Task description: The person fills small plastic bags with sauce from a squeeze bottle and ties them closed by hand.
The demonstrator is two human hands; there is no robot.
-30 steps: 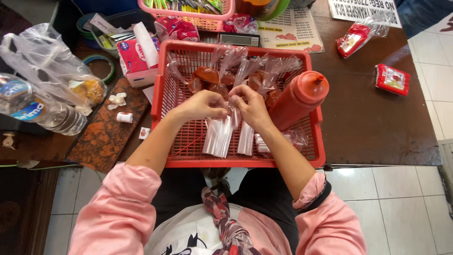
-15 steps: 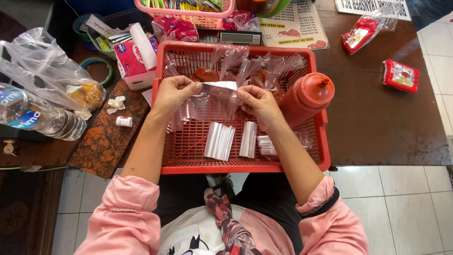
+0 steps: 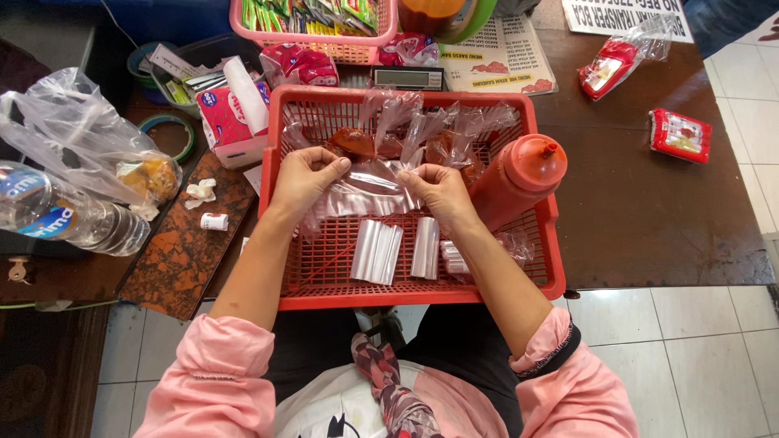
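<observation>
A red plastic basket [image 3: 422, 296] rests at the table's near edge in front of me. Over its middle, my left hand [image 3: 304, 178] and my right hand [image 3: 438, 191] pinch the two top corners of a small clear plastic bag [image 3: 369, 195], stretching it flat between them. Below the hands, two stacks of folded clear bags [image 3: 377, 251] lie on the basket floor. Several filled bags of red-brown sauce [image 3: 357, 142] sit at the basket's far side. A red squeeze bottle [image 3: 515, 178] leans in the right part of the basket.
A water bottle [image 3: 57, 215] and a crumpled clear bag [image 3: 89, 146] lie at left on a brown board [image 3: 182, 259]. A pink basket of packets [image 3: 324, 32], a calculator [image 3: 410, 79] and printed sheets [image 3: 503, 61] are behind. Red packets [image 3: 680, 134] lie at right.
My hands lifted from the stacked bags with one clear bag, moved toward the basket's far side, and pulled it open between them.
</observation>
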